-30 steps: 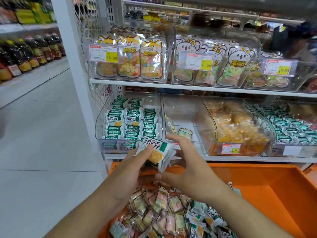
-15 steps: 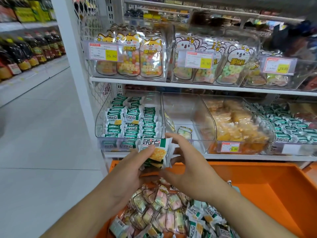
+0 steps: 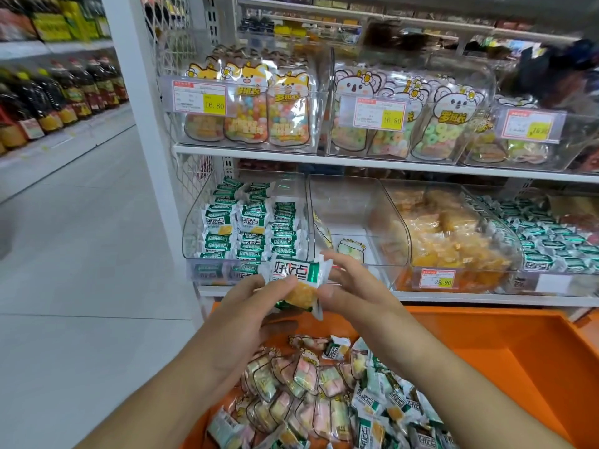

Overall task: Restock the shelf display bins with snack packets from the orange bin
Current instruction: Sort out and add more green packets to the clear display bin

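A shop aisle: white shelves (image 3: 356,158) carry clear display bins, with an orange bin (image 3: 505,345) on the floor below. Both hands hold one green-and-white packet (image 3: 296,281) above the orange bin's back edge, just in front of the lower left bin (image 3: 246,228). The left hand (image 3: 249,306) pinches its lower left side with thumb on the face; the right hand (image 3: 353,286) grips its right edge with curled fingers. The packet is tilted, long axis running from upper left to lower right, printed face toward the camera. That left bin is nearly full of the same packets. The next bin (image 3: 343,222) holds only a few pastel sweets. Loose packets and sweets (image 3: 311,393) lie heaped in the orange bin.
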`<state>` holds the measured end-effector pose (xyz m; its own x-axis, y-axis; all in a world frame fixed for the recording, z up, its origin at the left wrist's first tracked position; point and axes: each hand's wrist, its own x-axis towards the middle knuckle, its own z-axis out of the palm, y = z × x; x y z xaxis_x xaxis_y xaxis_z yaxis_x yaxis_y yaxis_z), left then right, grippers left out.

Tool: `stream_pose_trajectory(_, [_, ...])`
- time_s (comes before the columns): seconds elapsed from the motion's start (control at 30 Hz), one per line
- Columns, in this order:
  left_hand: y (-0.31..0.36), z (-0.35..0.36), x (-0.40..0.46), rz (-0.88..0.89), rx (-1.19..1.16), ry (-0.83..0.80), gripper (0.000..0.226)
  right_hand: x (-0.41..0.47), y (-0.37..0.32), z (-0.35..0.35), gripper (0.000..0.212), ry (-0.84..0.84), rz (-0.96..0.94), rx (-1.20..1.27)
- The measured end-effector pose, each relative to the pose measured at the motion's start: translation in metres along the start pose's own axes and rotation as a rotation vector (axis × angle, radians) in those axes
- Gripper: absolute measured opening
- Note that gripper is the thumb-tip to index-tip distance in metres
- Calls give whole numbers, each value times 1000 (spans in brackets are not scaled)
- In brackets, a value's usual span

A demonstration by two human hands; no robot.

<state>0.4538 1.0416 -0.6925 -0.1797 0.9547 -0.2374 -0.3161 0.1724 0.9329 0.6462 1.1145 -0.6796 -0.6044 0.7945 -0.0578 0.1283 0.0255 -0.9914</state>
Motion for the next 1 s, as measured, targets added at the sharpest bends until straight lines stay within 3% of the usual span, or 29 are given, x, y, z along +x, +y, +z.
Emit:
stream_pose_trajectory(0.07, [0,2,-4,1,19,-14,52,0,1,2,62,-47,0,4])
stream_pose_trajectory(0.17, [5,7,-9,-2,85,-41,16,-1,-2,4,51,-48,-24,9])
stream_pose_trajectory(0.3, [16,-1,-8,13,231,-99,29,-1,-2,-1,58,-22,-17,-46])
stream_pose_trajectory(0.4, [25,-12,-5,-23,394,-154,68,-2,-2,0,65,-25,-14,-134])
stream_pose_trajectory(0.57, [37,-29,8,-70,719,-219,99,2,-1,4,78,-55,-6,-246])
stream_pose_trajectory(0.83, [63,-41,58,63,902,-123,90,43,-9,-5,85,-68,-2,-199])
stream_pose_trajectory(1.0, [79,-42,131,230,1009,92,83,75,1,-27,87,15,-35,-647])
